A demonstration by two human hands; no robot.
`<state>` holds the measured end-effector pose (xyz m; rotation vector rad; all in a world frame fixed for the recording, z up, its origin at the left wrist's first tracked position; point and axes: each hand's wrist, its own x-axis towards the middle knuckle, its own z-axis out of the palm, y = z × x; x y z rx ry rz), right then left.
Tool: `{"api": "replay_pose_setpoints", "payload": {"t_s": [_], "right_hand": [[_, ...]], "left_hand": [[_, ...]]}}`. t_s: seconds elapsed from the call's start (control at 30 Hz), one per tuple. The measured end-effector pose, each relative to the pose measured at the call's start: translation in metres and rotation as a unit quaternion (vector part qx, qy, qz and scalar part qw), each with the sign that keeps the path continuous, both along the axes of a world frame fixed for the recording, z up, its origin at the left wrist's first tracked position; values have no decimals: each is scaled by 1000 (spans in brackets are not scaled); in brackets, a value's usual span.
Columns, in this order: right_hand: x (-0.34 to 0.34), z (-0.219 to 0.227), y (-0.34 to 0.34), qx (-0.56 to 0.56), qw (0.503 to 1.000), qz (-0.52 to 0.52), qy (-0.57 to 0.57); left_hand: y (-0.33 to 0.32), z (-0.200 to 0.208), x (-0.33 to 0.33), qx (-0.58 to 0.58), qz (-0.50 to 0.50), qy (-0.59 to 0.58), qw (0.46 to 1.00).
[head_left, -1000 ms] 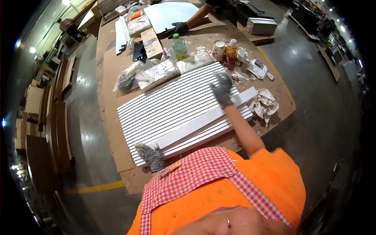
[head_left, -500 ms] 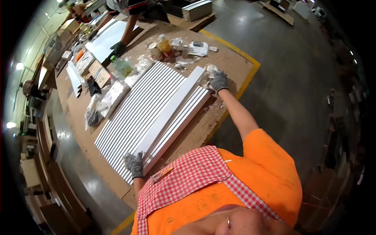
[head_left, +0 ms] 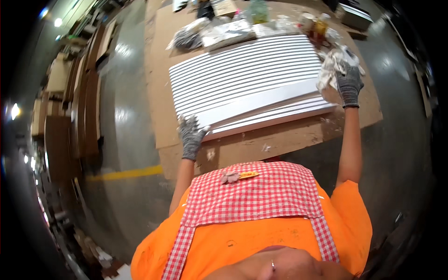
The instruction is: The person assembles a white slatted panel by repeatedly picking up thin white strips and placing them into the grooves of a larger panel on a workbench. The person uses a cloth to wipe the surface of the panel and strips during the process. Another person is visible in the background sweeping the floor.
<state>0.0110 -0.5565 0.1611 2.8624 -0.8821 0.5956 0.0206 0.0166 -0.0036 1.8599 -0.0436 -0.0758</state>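
Observation:
A row of narrow white slats (head_left: pixel 242 65) lies side by side on the table, and one wider white slat (head_left: pixel 261 100) rests slantwise on top. My left hand (head_left: pixel 191 136), in a grey knit glove, lies at the left end of this top slat with its fingers spread and thumb apart. In a matching glove, my right hand (head_left: pixel 349 84) is closed on a crumpled white rag (head_left: pixel 330 70) just beyond the slats' right end. Part of the rag hangs down beside the slat ends.
Brown board covers the table (head_left: pixel 161 112). Behind the slats lie plastic-wrapped bundles (head_left: pixel 228 35), a green-tinted bottle (head_left: pixel 259 11), a pale cup (head_left: pixel 305 21) and a bottle of amber liquid (head_left: pixel 320 27). Long brown boards (head_left: pixel 88 88) are stacked across the aisle at left.
My view has turned, so the slats now lie nearly level across it and the co-worker at the far side is out of sight. My right hand and the rag remain near the slats' right end.

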Motion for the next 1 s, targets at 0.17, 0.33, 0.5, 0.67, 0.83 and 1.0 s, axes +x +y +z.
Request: {"api": "replay_pose_setpoints", "payload": {"t_s": [0.17,0.33,0.5,0.67,0.83,1.0], "right_hand": [[4,-94,73,41,990,32,132],[12,-166,177,104,970,211,63],[6,-97,364,143,907,390,73],[26,-94,415,229,864,442,76],[45,-57,371,455,731,470,193],[21,-46,341,332,874,355,12]], "left_hand": [[-5,-4,4,224,3,-61,973],[-14,15,0,328,7,-94,940],[-12,16,-1,411,-20,-108,905],[3,-22,15,461,6,-180,869],[-14,14,11,431,-4,-159,888],[-34,49,15,390,-120,-216,887]]}}
